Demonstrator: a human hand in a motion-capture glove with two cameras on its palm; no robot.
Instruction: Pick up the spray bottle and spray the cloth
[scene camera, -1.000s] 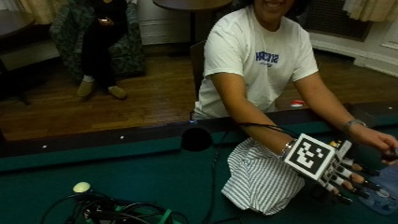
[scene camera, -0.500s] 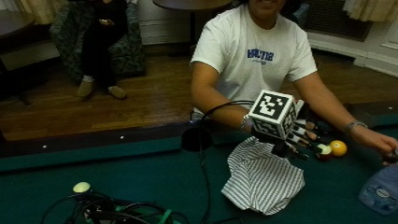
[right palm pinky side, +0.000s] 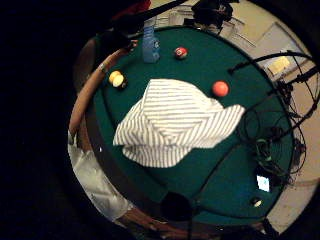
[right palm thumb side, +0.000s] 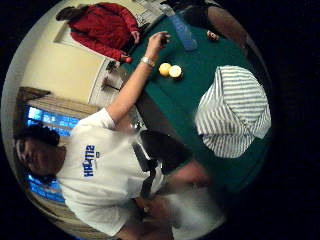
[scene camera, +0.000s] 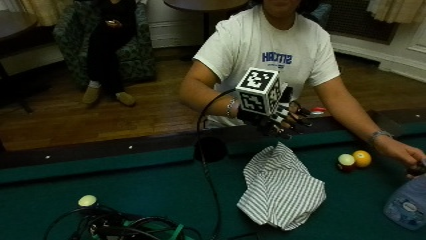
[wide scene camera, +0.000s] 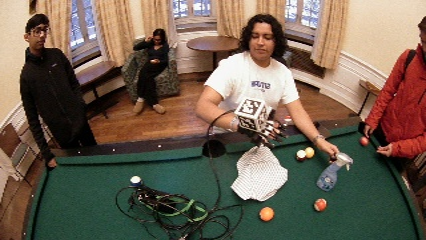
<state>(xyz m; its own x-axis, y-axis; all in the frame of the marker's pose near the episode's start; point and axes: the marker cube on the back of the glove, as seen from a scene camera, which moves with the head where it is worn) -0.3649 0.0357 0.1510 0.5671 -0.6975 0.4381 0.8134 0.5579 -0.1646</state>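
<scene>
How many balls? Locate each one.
6: yellow ball and striped ball by the bare hand, orange ball and red-and-white ball near the bottle, pale ball by the cables, red ball at the rail. More may be hidden.

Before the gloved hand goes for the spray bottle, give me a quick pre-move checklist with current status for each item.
1. Gloved right hand free of load: ok, it is raised above the cloth and holds nothing.
2. Spray bottle upright on the felt: ok.
3. Bottle unobstructed: not ok, the bare left hand is right at its trigger head.
4. Striped cloth lying on the table, uncovered: ok.
5. Two balls sit between cloth and bottle: not ok, possible bump.
6. Nozzle direction: cannot tell.
</scene>
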